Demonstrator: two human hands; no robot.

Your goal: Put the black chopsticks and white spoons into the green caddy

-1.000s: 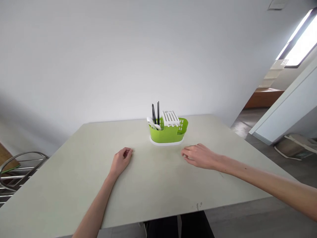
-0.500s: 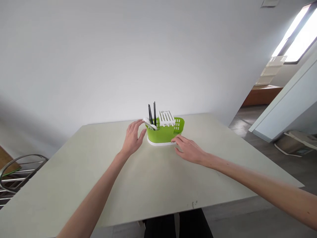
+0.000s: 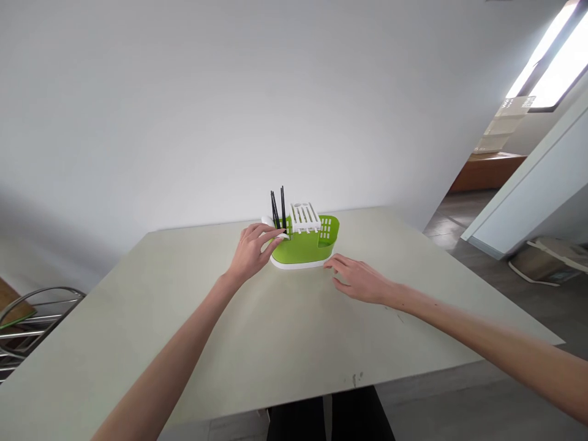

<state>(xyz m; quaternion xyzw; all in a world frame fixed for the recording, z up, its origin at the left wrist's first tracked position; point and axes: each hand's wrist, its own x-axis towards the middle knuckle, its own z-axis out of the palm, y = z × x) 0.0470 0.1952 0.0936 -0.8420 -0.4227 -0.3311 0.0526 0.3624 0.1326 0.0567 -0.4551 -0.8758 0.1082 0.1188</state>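
Observation:
A green cutlery holder [image 3: 303,250] with a white base stands near the wall. In its left end stand black chopsticks [image 3: 283,211] and a white spoon [image 3: 267,220] with its end up. My left hand [image 3: 255,248] reaches over the left rim, and its thumb and fingertips pinch a second white spoon [image 3: 285,237], mostly hidden by the fingers. A white slotted rack [image 3: 305,217] sits over the holder's middle. My right hand [image 3: 361,280] is just off the front right of the base, fingers loosely bent and apart, holding nothing.
The holder rests on a pale table [image 3: 294,343] that meets a white wall [image 3: 275,110]. A metal rack [image 3: 41,318] is at the left, beyond the table's edge. On the floor at the right lies a bag or box [image 3: 546,263].
My left hand has moved right, from beside the spoons to closing on the front one. My right hand has drawn slightly away from the holder. The view has shifted a little.

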